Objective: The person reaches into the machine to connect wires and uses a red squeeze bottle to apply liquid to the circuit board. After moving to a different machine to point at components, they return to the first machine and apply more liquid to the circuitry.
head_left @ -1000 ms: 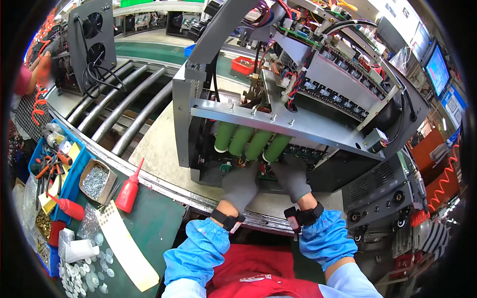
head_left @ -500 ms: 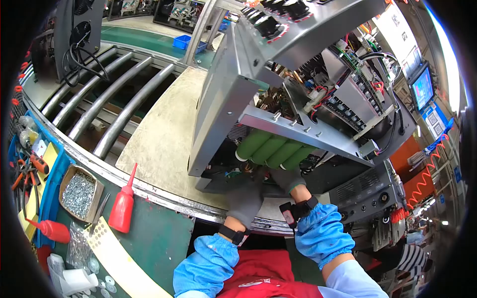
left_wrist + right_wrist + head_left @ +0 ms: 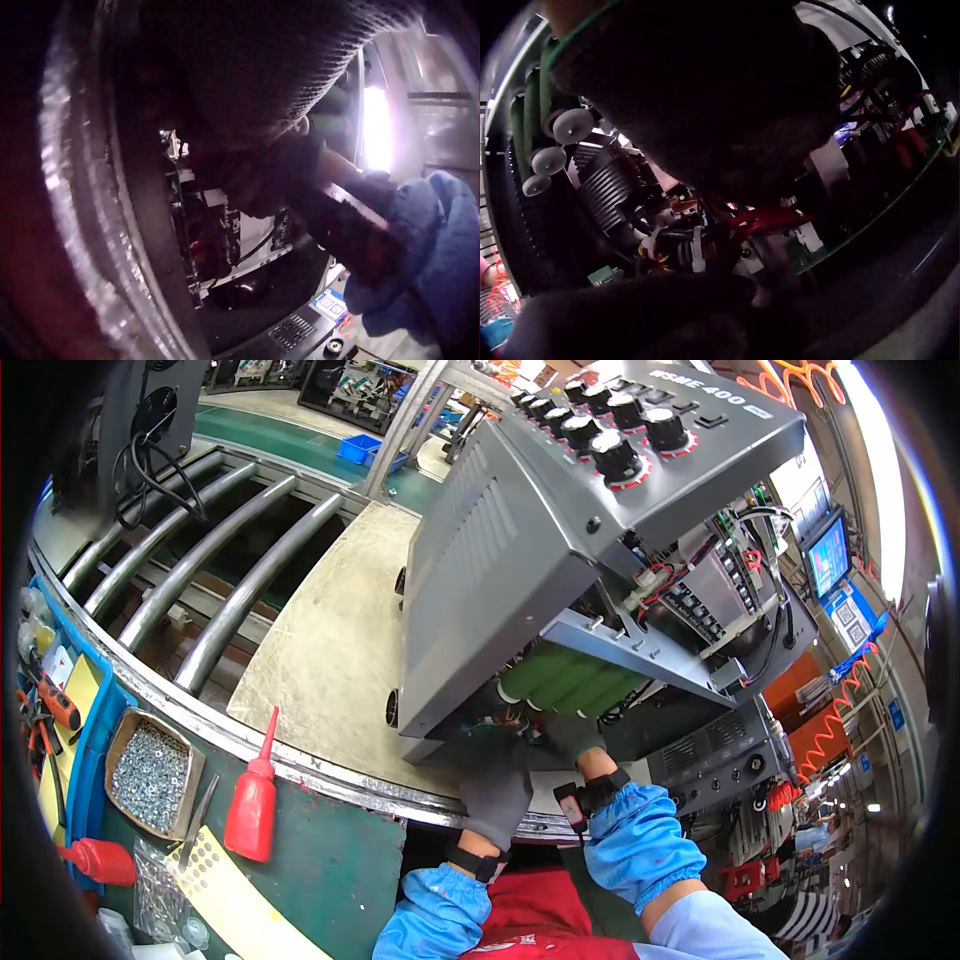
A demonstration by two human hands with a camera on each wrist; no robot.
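Observation:
Both hands wear grey gloves and reach low into the open side of a grey machine casing (image 3: 500, 550). My left hand (image 3: 495, 795) comes in from the front edge, its fingers lost in shadow. Deeper under the green cylinders (image 3: 575, 682) is my right hand (image 3: 572, 736), partly covered by the casing's parts. In the right wrist view, a bundle of wires (image 3: 769, 219) runs between the dark right glove (image 3: 705, 105) above and the left glove (image 3: 630, 311) below. I cannot tell whether the fingers grip the wires.
A metal crossbar (image 3: 640, 658) with upright screws spans the opening above the hands. Rollers (image 3: 255, 595) lie to the left. On the green bench are a red squeeze bottle (image 3: 250, 815), a box (image 3: 197, 772) of small metal parts and a yellow dotted strip (image 3: 240, 900).
The head view has shifted and tilted, so the casing's knob panel and vented side now show. Both hands stay low inside the opening, with the left glove slightly farther right in view.

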